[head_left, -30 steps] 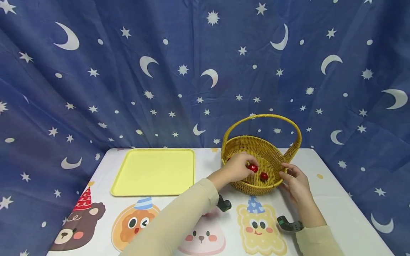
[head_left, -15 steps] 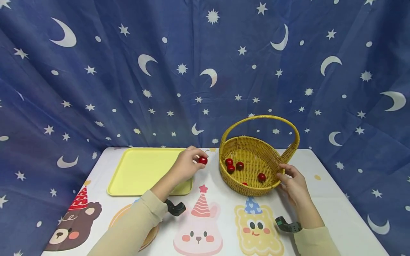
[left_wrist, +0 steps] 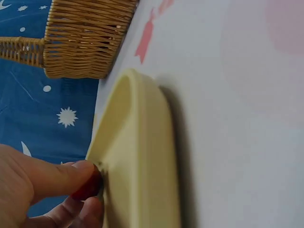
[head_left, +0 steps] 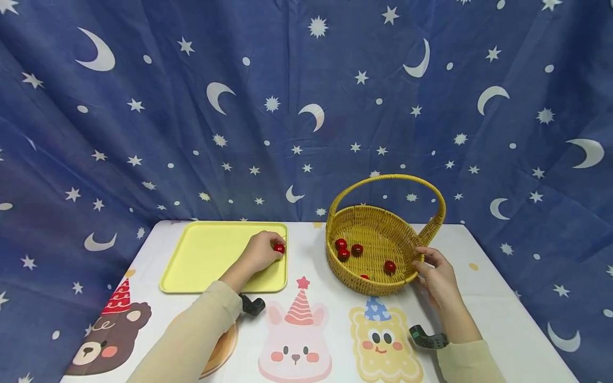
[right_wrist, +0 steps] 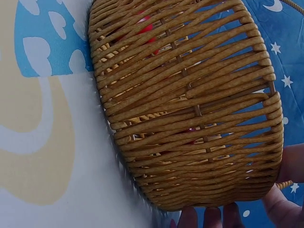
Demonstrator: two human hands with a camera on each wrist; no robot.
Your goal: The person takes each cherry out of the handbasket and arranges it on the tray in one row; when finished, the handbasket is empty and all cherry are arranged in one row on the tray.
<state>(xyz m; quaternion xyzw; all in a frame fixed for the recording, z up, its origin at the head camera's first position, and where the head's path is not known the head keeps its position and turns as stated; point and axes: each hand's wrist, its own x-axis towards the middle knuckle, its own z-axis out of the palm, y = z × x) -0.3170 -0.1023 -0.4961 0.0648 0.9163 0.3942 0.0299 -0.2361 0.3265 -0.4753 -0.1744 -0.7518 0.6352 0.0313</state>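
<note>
- Head view: left hand (head_left: 259, 254) curled, pinching a small glossy red ball (head_left: 279, 248) over the right edge of the flat pale-yellow plastic tray (head_left: 210, 260), at the table's far left. Right hand (head_left: 438, 274) grips the near right rim of the round woven yellow wicker basket (head_left: 383, 234).
- Left wrist view: thumb and fingers (left_wrist: 61, 175) press the ball (left_wrist: 90, 187) against the tray rim (left_wrist: 137, 156).
- Right wrist view: fingertips (right_wrist: 211, 217) curl round the basket wall (right_wrist: 190, 109).

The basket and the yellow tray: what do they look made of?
The basket: woven wicker or rattan-like strands, possibly synthetic; the right wrist view shows rounded golden strips interlaced over uprights. The tray: probably moulded plastic, smooth matte pale yellow, with a rounded raised rim and no seams in the left wrist view.
</note>
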